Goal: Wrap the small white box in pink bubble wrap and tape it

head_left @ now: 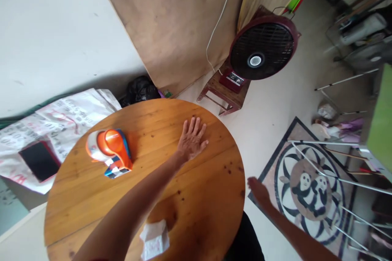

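Observation:
My left hand (191,140) lies flat on the round wooden table (214,195), palm down with its fingers spread, holding nothing. My right hand (257,189) hangs just beyond the table's right edge. It is small and smeared in view, and its fingers cannot be made out clearly. An orange and blue tape dispenser (114,142), with a roll of tape in it, stands on the left part of the tabletop. Close to the front lies a crumpled white paper packet (155,241), beside my left forearm.
Left of the table, a dark phone or tablet (39,161) rests on printed white sacks (82,110). A maroon fan (263,49) stands on a wooden stool (226,94) behind. A panda-patterned floor panel (309,187) and a white metal rack (324,143) are at right.

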A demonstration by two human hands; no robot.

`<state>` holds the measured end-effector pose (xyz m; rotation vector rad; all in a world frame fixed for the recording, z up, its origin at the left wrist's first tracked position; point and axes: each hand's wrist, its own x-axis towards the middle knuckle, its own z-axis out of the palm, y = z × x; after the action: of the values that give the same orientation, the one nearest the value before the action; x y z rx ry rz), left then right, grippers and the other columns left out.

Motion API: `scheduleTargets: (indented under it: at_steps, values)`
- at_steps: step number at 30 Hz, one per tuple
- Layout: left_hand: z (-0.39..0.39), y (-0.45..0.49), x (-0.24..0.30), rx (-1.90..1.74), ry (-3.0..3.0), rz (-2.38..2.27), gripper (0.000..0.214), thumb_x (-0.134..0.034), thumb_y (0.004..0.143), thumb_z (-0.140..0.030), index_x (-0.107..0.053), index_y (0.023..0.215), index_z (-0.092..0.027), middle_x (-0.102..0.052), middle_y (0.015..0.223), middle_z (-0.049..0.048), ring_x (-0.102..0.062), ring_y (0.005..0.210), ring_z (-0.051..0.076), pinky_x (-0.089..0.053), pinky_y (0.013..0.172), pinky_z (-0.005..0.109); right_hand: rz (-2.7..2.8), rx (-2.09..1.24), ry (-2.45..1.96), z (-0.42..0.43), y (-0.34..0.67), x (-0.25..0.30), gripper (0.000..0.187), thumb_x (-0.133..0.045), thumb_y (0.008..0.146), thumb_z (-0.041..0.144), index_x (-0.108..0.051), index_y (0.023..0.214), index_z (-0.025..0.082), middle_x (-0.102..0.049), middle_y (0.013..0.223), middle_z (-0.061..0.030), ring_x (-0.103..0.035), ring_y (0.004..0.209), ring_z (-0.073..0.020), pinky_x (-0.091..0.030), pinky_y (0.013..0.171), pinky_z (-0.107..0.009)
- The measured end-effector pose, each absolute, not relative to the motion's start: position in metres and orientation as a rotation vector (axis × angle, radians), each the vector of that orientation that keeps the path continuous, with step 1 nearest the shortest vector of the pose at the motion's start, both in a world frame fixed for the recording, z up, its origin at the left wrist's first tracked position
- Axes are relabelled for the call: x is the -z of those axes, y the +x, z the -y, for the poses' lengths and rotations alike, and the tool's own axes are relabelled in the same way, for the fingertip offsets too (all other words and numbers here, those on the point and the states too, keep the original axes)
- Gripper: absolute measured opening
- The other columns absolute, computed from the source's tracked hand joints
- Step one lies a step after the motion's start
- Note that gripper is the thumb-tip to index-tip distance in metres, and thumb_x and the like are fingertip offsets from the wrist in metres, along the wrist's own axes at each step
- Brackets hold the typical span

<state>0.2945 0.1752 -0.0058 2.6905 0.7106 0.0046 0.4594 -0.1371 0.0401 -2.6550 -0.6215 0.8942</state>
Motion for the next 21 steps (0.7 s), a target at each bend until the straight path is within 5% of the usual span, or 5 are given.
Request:
scheduleTargets:
  at_steps: [4,11,16,21]
  values:
    - [-0.175,0.292,0.008,-0.062,2.73,-0.726,0.072,-0.04,0.099,-0.06,-0.034,0.158,-0.02,-0.018,0.169,0.0169,-0.015,0.157,0.037,-0.01,0.127,0.059,0.504,-0.622,-2.499,0.054,0.572,-0.009,0.023,-0.05,0.075,0.049,-0.058,0.07,0.027,-0.067,0.065,-0.0022,-0.069,0.068,-0.0234,-0.056,0.067,-0.038]
    - [-0.173,0.288,0.009,-0.17,2.764,-0.741,0.074,-0.053,0.095,-0.059,-0.038,0.157,-0.022,-0.024,0.168,0.0168,-0.019,0.157,0.037,-0.012,0.127,0.056,0.321,-0.562,-2.205,-0.131,0.699,0.077,0.012,-0.052,0.087,0.026,-0.06,0.081,0.019,-0.061,0.064,0.0048,-0.06,0.053,-0.0085,-0.043,0.048,-0.018]
    - [-0.172,0.288,0.008,-0.205,2.752,-0.74,0.077,-0.057,0.092,-0.057,-0.037,0.157,-0.022,-0.025,0.167,0.0164,-0.021,0.156,0.036,-0.013,0.127,0.056,0.185,-0.6,-2.087,-0.209,0.739,0.095,0.015,-0.052,0.094,0.021,-0.06,0.081,0.018,-0.061,0.064,0.0052,-0.057,0.046,-0.0051,-0.036,0.04,-0.014]
    - [-0.173,0.289,0.006,-0.186,2.722,-0.74,0.083,-0.059,0.091,-0.057,-0.027,0.161,-0.026,-0.021,0.169,0.0137,-0.02,0.157,0.036,-0.012,0.127,0.056,0.033,-0.622,-2.037,-0.251,0.772,0.112,0.018,-0.052,0.099,0.026,-0.056,0.083,0.019,-0.06,0.062,0.0054,-0.058,0.047,-0.0066,-0.043,0.043,-0.016]
